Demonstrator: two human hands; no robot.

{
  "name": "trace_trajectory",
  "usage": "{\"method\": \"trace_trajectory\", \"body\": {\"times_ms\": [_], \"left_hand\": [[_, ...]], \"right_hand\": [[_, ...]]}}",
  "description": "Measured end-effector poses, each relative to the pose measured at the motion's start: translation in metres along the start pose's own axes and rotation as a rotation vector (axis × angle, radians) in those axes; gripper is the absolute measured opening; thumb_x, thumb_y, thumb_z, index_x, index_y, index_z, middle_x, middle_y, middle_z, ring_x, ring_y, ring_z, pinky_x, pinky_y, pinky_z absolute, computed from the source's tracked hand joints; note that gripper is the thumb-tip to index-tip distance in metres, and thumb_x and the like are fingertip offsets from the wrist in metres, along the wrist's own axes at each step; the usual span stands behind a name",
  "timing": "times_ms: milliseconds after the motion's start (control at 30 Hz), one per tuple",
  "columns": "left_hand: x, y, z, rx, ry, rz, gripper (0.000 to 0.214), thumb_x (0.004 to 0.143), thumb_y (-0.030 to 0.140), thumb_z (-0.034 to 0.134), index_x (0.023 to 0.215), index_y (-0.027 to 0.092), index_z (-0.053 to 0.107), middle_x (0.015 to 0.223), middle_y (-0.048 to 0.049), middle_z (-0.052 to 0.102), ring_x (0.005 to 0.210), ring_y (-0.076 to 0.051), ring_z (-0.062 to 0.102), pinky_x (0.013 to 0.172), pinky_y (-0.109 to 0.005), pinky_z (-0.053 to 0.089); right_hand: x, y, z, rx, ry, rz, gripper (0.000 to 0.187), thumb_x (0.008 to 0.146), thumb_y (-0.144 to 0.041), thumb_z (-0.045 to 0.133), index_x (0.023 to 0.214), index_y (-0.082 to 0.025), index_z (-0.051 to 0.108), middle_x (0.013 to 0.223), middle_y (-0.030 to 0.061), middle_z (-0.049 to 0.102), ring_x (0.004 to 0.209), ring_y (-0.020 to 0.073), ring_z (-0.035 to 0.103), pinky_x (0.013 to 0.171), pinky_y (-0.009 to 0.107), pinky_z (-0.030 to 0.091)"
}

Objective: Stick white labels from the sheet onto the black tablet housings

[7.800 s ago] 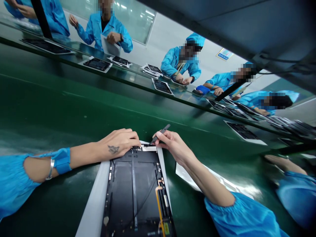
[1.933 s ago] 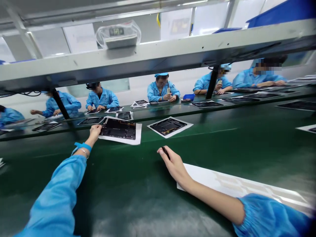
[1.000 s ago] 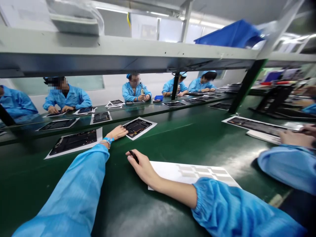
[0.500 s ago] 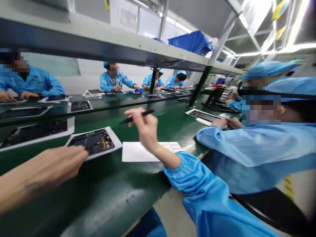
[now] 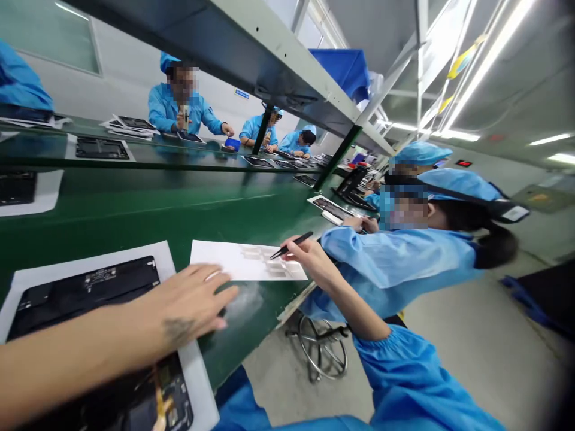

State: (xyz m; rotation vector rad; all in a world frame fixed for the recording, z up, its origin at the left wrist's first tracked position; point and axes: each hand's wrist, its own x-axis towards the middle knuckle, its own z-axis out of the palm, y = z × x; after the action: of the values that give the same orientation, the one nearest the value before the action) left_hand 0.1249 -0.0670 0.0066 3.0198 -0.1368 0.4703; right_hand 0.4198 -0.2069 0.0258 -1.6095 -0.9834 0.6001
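Head view gives me the white sheet (image 5: 233, 260) as my reference point, lying on the green bench (image 5: 135, 203) with pale rectangular labels (image 5: 256, 254) on it. The right hand (image 5: 309, 254), at the sheet's right end, is closed in a firm pinch on black tweezers (image 5: 290, 245), their points aimed over the sheet; I can't tell whether they touch it. The left hand (image 5: 188, 293), just below the sheet, lies flat with its fingers spread and holds nothing. Its fingertips reach the sheet's lower edge, though contact is unclear.

Left of the sheet, a dark tablet back (image 5: 85, 293) sits on a white backing sheet (image 5: 162, 257), with an orange flex cable (image 5: 159, 398) showing beneath the left forearm (image 5: 90, 341).

From my seat, two risks stand out: a slip of the tweezer points could crease or tear a label, and a drag of that forearm could snag the exposed cable.

Counting: two hands, one pair of tweezers, one sheet and one tablet back here. I can't count the labels reliably from this angle. Right of the sheet are two co-workers in blue caps (image 5: 417, 263); three more sit across the bench.
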Motion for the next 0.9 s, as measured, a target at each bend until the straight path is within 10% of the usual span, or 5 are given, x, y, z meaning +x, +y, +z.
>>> {"method": "trace_trajectory", "body": {"times_ms": [200,400,900], "left_hand": [[0.100,-0.012,0.043,-0.230,-0.154,0.088,0.063,0.094,0.056,0.057,0.149,0.027,0.042,0.161,-0.0165,0.026,0.147,-0.044,0.020,0.115,-0.064,0.024],[0.093,-0.009,0.075,-0.311,-0.173,0.028,0.058,0.099,0.064,0.037,0.150,0.036,0.039,0.164,-0.0110,0.019,0.150,-0.040,0.012,0.117,-0.066,0.015],[0.098,-0.004,0.079,-0.279,-0.006,0.024,0.045,0.103,0.052,0.037,0.141,0.034,0.053,0.155,-0.0097,0.039,0.143,-0.038,0.032,0.113,-0.063,0.026]], "right_hand": [[-0.014,0.007,-0.021,-0.020,-0.093,0.175,0.051,0.072,-0.065,0.074,0.089,-0.017,0.065,0.079,0.0063,0.074,0.077,0.0211,0.071,0.078,0.035,0.054],[-0.008,0.004,-0.020,-0.092,-0.132,0.190,0.049,0.073,-0.065,0.073,0.084,-0.017,0.067,0.077,0.0059,0.074,0.072,0.0191,0.070,0.069,0.031,0.052],[-0.002,-0.003,-0.022,-0.179,-0.177,0.217,0.050,0.072,-0.066,0.072,0.082,-0.016,0.071,0.068,0.0032,0.069,0.066,0.0162,0.064,0.062,0.027,0.048]]}}
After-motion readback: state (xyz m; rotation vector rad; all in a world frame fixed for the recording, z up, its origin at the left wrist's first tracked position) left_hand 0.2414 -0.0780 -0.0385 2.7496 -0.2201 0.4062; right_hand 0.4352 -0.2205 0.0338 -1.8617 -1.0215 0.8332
